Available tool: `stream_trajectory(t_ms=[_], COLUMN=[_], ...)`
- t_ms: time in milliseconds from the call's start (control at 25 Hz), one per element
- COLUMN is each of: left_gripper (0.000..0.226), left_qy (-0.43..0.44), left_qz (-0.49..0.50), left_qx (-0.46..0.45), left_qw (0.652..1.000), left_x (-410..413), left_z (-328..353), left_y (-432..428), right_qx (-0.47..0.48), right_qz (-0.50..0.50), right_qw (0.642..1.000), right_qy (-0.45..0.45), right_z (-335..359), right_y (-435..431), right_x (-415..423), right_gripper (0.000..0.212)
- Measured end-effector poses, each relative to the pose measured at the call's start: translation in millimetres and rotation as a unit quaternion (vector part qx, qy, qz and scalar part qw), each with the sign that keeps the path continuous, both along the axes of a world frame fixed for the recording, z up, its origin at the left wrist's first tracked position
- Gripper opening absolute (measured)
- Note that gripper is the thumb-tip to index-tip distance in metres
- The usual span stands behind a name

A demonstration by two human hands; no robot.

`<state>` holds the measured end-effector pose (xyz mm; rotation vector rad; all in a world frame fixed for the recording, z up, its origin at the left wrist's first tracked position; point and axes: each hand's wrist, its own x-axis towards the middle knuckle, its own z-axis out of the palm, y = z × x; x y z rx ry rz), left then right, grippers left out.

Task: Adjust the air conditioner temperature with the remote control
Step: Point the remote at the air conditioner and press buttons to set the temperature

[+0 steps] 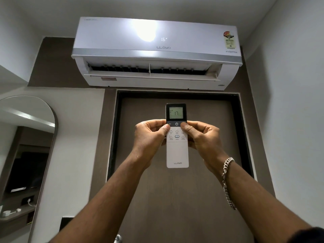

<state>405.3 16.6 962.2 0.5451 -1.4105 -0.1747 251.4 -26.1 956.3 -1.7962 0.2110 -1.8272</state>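
Note:
A white remote control point(177, 153) with a dark top and a lit screen reading 17 is held upright in front of me. My left hand point(150, 135) grips its left side, thumb near the minus key. My right hand point(201, 135) grips its right side, thumb resting on the dark strip right of the power button. High on the wall hangs the white air conditioner point(156, 53), louver open, its front display reading 16.
A brown door point(175, 199) in a dark frame stands right behind the remote, its metal handle point(117, 239) at the bottom edge. An arched mirror point(26, 155) hangs on the left wall. A silver chain bracelet point(227, 181) is on my right wrist.

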Motion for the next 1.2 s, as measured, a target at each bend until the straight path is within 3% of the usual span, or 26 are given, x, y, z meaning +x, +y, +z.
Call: stream_trajectory(t_ms=[360,840,1200], left_gripper=[0.008,0.011,0.011], left_qy=[-0.002,-0.01,-0.007], left_qz=[-0.004,-0.006,-0.002], left_qx=[-0.012,-0.013,-0.005], left_qw=[1.0,1.0,1.0], left_x=[-4.3,-1.8,1.6], left_z=[2.9,2.7,2.7], left_y=[-1.5,0.3,0.4], right_qx=[0.003,-0.002,0.011], right_qz=[0.025,0.02,0.017], right_qw=[1.0,1.0,1.0], right_qy=[-0.013,-0.022,-0.019], right_z=[1.0,1.4,2.0], right_y=[-1.1,1.0,3.8], right_x=[-2.6,0.3,0.5], right_gripper=[0.008,0.018,0.012])
